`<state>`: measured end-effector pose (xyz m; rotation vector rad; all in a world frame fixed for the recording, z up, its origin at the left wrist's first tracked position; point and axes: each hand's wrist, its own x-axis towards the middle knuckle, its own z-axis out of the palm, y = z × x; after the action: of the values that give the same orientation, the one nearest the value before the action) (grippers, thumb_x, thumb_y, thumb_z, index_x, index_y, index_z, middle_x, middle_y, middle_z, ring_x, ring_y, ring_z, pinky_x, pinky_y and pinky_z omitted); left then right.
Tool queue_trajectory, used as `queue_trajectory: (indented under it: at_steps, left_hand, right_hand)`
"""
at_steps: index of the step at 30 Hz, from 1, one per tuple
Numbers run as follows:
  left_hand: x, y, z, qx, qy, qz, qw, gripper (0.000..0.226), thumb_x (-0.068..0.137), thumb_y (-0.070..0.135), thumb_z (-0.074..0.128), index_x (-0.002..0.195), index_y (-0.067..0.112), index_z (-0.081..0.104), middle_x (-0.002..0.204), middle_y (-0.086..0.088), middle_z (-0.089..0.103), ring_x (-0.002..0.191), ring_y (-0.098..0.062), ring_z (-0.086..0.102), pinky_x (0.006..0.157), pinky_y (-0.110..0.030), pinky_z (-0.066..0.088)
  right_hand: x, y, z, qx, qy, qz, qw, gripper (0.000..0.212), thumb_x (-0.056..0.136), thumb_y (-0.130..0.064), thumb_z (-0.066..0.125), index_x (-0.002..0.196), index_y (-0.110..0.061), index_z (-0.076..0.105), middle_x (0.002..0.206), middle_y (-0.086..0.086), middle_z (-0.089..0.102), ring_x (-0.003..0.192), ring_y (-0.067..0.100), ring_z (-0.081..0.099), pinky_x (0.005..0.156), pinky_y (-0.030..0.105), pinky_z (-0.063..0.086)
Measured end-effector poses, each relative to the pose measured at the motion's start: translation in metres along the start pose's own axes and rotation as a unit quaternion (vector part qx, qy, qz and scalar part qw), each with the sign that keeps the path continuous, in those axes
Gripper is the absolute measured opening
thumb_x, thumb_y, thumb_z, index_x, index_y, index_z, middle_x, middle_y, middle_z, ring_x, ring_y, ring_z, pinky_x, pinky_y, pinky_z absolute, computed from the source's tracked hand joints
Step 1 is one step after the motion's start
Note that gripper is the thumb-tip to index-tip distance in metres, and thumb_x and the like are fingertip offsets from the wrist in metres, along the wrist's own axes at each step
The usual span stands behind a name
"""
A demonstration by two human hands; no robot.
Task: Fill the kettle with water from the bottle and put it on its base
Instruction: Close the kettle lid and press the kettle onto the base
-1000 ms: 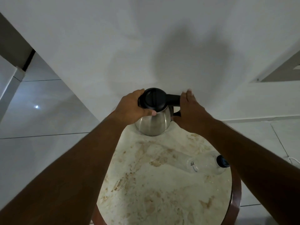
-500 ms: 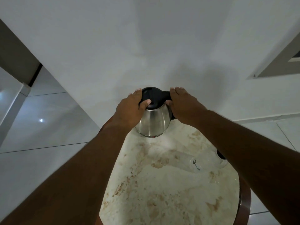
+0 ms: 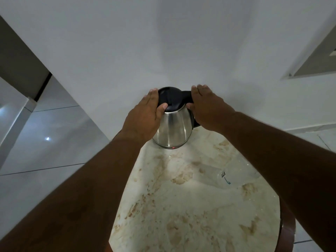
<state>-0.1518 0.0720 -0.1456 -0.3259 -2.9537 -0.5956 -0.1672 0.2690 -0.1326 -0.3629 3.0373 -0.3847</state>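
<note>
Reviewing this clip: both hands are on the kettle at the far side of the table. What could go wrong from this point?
1. The kettle stands near the far rim of the round table; a push from the left hand or right hand might tip it off.
2. The clear bottle lies on its side under the right forearm and could roll or get knocked.

Glossy steel kettle [image 3: 172, 128], marble table [image 3: 190, 206]

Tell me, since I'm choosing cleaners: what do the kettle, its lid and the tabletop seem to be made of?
Kettle: likely stainless steel, polished; its body mirrors the light. Lid: probably plastic, matte black, with no reflections. Tabletop: looks like cream marble or a stone-look surface with brown veining and a smooth sheen; which one cannot be told.
</note>
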Motion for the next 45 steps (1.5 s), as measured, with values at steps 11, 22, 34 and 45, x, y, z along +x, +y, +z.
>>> queue_trajectory:
  at_steps: [11,22,34,45]
  left_hand:
    - [-0.001,0.0,0.002,-0.025,0.002,-0.009,1.0,0.057,0.102,0.04,0.029,0.152,0.012,0.021,0.159,-0.006,0.027,0.146,-0.022,0.024,0.114,-0.038,0.026]
    - [-0.001,0.0,0.003,-0.02,-0.004,-0.016,1.0,0.058,0.102,0.041,0.027,0.152,0.013,0.019,0.159,-0.005,0.026,0.146,-0.021,0.022,0.113,-0.036,0.026]
    - [-0.001,-0.002,0.006,-0.022,-0.002,-0.027,0.999,0.058,0.101,0.044,0.025,0.152,0.015,0.019,0.16,-0.002,0.025,0.147,-0.018,0.02,0.113,-0.038,0.027]
    - [-0.001,-0.003,0.005,-0.023,-0.003,-0.026,0.999,0.059,0.101,0.044,0.025,0.152,0.015,0.019,0.16,-0.002,0.024,0.147,-0.018,0.019,0.113,-0.037,0.027]
  right_hand:
    - [-0.001,-0.002,0.0,0.005,-0.009,0.011,1.0,0.06,0.101,-0.032,0.034,0.148,-0.002,0.011,0.158,0.019,0.012,0.146,0.031,0.005,0.116,0.044,0.017]
    - [0.0,0.001,0.007,0.004,0.008,0.002,1.0,0.064,0.1,-0.035,0.035,0.148,-0.001,0.01,0.157,0.021,0.011,0.146,0.034,0.004,0.116,0.043,0.015]
    - [0.001,0.002,0.012,-0.014,0.018,-0.01,1.0,0.066,0.1,-0.037,0.034,0.147,0.002,0.009,0.156,0.025,0.012,0.145,0.037,0.005,0.117,0.042,0.01]
    - [0.001,0.002,0.016,0.002,0.035,-0.007,0.999,0.066,0.1,-0.038,0.036,0.147,0.001,0.011,0.156,0.024,0.013,0.145,0.037,0.005,0.117,0.041,0.011]
